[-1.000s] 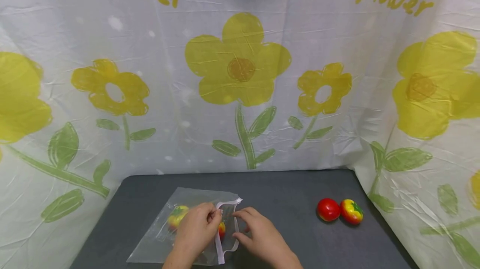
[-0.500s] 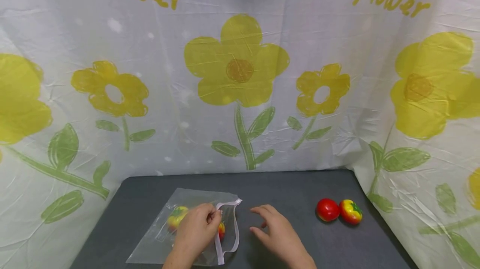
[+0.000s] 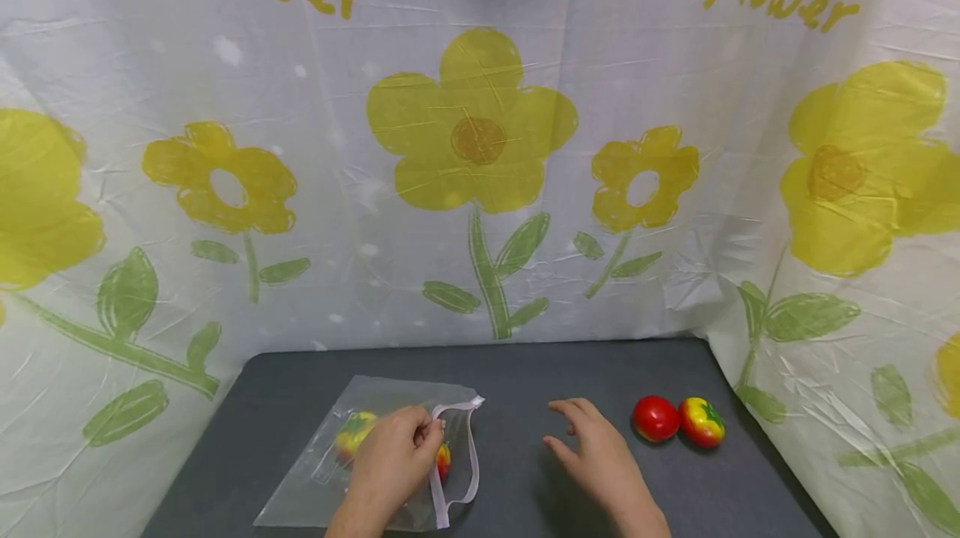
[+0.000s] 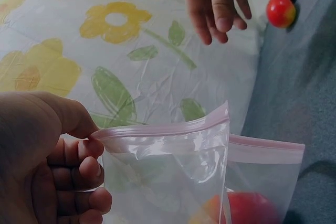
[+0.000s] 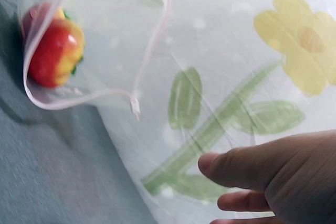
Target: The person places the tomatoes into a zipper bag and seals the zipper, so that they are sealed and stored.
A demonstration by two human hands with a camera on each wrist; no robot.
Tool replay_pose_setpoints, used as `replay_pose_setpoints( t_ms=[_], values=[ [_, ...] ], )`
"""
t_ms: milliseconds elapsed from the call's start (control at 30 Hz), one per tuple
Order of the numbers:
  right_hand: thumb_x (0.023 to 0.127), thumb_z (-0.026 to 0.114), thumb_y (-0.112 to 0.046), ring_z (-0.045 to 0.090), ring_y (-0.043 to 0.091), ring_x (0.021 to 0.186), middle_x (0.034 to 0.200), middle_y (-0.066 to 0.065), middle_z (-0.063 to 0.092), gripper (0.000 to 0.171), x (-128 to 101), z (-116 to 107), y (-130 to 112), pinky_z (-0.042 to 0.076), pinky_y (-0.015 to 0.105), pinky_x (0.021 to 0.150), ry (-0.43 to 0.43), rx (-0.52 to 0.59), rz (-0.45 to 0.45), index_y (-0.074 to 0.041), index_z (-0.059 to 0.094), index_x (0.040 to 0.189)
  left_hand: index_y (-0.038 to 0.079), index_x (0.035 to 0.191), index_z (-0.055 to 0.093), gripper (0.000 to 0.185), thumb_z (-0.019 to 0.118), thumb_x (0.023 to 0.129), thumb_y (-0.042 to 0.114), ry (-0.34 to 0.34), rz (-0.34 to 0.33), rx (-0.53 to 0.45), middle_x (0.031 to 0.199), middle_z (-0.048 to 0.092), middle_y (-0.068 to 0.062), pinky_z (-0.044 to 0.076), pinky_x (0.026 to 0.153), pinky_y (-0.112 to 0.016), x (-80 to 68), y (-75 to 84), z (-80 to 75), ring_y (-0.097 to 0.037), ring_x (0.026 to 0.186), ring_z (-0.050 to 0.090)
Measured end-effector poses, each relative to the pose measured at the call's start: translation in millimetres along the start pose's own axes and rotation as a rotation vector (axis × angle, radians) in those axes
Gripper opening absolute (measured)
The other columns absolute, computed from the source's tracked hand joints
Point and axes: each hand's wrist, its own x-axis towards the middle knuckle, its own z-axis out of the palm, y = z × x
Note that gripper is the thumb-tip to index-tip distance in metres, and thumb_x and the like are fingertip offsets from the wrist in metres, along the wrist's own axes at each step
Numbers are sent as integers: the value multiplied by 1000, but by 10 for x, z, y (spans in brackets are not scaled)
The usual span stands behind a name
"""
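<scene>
My left hand (image 3: 393, 459) pinches the pale pink zip edge of a clear zip bag (image 3: 300, 492) lying at the left front, its mouth gaping to the right. Inside, a red-and-yellow bell pepper (image 5: 58, 53) sits near the opening, and a yellow one (image 3: 352, 434) shows through the plastic farther in. My right hand (image 3: 596, 459) hovers over the table between bag and loose produce, fingers parted, holding nothing. Just right of it lie a smooth red round fruit or vegetable (image 3: 656, 419) and a red-and-yellow bell pepper (image 3: 702, 423), side by side.
The dark grey table (image 3: 525, 371) has its right edge close beyond the loose pepper. A white curtain (image 3: 345, 271) printed with yellow flowers stands along the back and both sides.
My right hand has left the bag's mouth and moved right toward the loose produce. My left hand keeps its pinch on the bag, which stays in place.
</scene>
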Motion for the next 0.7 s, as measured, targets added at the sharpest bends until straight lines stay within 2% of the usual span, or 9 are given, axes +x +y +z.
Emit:
replay_pose_setpoints(
  t_ms=[200, 433, 567, 700],
  values=[
    [75, 78, -27, 59, 14, 86, 112, -1, 57, 46, 23, -75, 217, 50, 36, 76, -15, -58, 115, -16, 62, 118, 23, 59, 46, 30, 66, 82, 27, 0, 2, 9, 56, 39, 9, 31, 47, -25, -4, 4, 4, -6, 51, 38],
    [77, 76, -29, 57, 24, 103, 117, 8, 57, 49, 56, -160, 476, 46, 48, 86, -61, -96, 213, -13, 61, 120, 23, 60, 46, 30, 65, 83, 27, -5, 1, 10, 57, 39, 9, 31, 47, -25, -5, 9, -5, -6, 52, 38],
    [78, 75, -27, 55, 30, 105, 118, 12, 56, 48, 89, -162, 641, 44, 52, 87, -81, -110, 246, -10, 61, 120, 23, 61, 47, 29, 65, 83, 27, -7, 3, 7, 57, 39, 9, 31, 48, -25, -6, 13, -6, -6, 52, 38],
    [77, 76, -23, 51, 36, 107, 117, 17, 54, 46, 110, -153, 801, 40, 54, 90, -49, -122, 249, -6, 62, 118, 23, 60, 47, 29, 65, 83, 27, -2, 6, 11, 57, 39, 9, 31, 47, -25, 1, 15, -6, -6, 52, 38]
  ],
)
